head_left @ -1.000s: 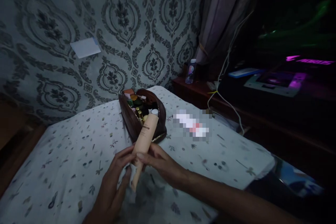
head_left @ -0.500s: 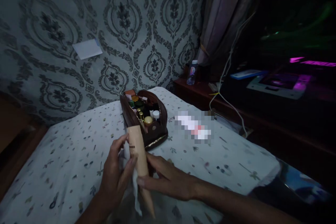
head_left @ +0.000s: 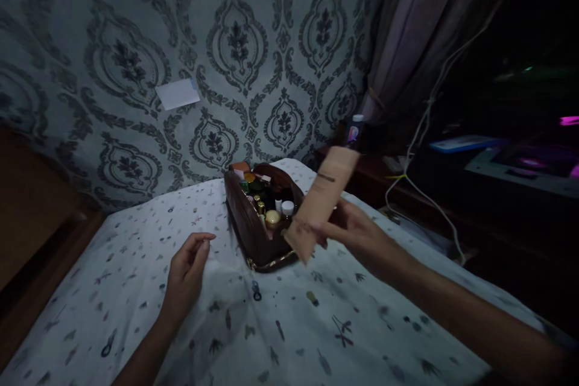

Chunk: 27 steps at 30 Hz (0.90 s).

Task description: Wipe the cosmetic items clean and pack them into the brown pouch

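A beige tube is held at its lower part by my right hand, tilted above the right side of a brown bag. The brown bag lies unzipped on the patterned white sheet, and small jars and bottles show inside, among them a white-capped jar and a yellowish round lid. To the left of the bag is my left hand, its thumb and curled fingers close together. Whatever they pinch blends with the white sheet and cannot be made out.
Patterned wallpaper with a white card rises behind the bed. A capped bottle stands on a dark red ledge at the back right. White cables hang beside the curtain, and a blue-edged flat object lies further right.
The tube has gone from between both hands up and to the right in my right hand. My left hand has come off it and sits apart at the left. The view has shifted.
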{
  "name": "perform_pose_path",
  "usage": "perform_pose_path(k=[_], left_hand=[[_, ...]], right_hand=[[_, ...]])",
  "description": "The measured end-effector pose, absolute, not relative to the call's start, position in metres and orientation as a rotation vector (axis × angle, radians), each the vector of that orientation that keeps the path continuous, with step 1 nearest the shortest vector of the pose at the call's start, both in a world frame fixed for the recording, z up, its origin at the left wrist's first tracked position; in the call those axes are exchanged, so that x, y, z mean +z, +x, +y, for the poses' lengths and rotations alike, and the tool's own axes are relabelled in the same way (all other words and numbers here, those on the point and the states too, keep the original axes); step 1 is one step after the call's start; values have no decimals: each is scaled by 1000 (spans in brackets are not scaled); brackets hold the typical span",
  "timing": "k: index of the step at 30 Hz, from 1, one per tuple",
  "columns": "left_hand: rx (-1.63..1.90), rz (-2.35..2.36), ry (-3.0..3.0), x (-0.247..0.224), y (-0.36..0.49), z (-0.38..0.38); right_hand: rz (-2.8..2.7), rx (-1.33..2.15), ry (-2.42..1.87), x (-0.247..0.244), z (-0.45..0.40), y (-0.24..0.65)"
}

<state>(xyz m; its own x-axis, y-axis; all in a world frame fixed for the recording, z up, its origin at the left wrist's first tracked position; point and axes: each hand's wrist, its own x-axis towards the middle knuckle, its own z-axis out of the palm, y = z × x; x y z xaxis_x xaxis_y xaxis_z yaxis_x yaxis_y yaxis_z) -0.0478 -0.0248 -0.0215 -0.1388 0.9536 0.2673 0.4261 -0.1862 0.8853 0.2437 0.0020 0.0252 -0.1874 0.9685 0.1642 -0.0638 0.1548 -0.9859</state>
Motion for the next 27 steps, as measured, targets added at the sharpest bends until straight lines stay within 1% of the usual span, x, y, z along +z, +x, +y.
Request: perform_pose_path(k=[5,10,14,22,27], left_hand=[[1284,1560,1567,-40,-60,-17],[1257,1551,1571,-56,-63,-17],[1194,1529,1551,-66,-64,-20],[1179,1516,1577,-79,-65,-16],[1171,1506,1566,-84,-66,-15]], right_hand=[[-1366,989,-880,46,25,245],[-1517,953,-809,47,52,237],[-1774,753,-818,37,83,232],[-2522,129,-829,43,121,220],[-2816,-70,-819,47,127,210]])
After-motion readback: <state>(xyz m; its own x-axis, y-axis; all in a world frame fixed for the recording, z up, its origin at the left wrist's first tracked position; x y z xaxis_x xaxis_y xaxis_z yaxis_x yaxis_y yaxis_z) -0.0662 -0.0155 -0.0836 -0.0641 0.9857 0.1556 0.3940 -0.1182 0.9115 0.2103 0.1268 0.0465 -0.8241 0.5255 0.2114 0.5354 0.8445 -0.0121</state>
